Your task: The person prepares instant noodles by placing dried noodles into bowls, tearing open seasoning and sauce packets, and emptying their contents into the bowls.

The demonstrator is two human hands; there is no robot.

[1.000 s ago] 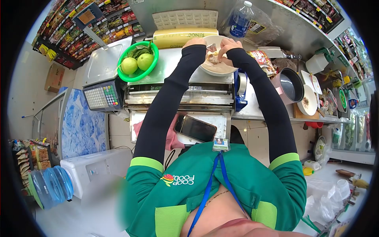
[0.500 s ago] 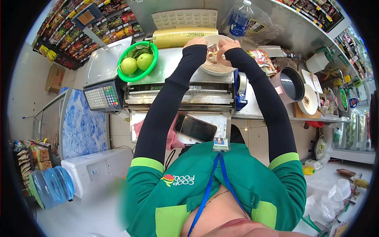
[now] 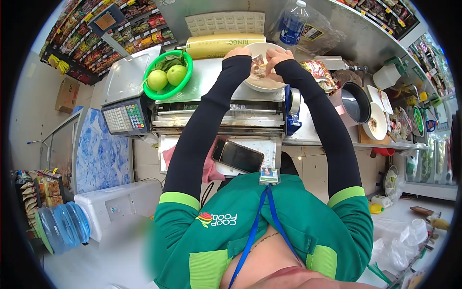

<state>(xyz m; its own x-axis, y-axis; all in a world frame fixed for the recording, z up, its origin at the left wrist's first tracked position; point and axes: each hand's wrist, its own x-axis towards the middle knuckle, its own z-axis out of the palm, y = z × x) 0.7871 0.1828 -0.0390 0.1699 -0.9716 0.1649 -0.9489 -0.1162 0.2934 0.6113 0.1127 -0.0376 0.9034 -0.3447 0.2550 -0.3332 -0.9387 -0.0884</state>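
Observation:
A white bowl with brownish, pinkish food in it stands at the far side of the metal wrapping machine. My left hand is curled at the bowl's left rim, and its fingertips are mostly hidden behind the hand and black sleeve. Over the right part of the bowl, my right hand is closed, with bent fingers pointing down to the food. What lies between those fingers is too small to make out. Behind both hands rests a roll of yellowish film.
A green basket of round green fruit stands left, beside a scale keypad. To the right are a snack packet, a pot, a knife and another bowl. A water bottle stands behind. A phone lies nearer me.
My right hand's fingers have shifted very slightly over the bowl. My left hand and the bowl stay in nearly the same place.

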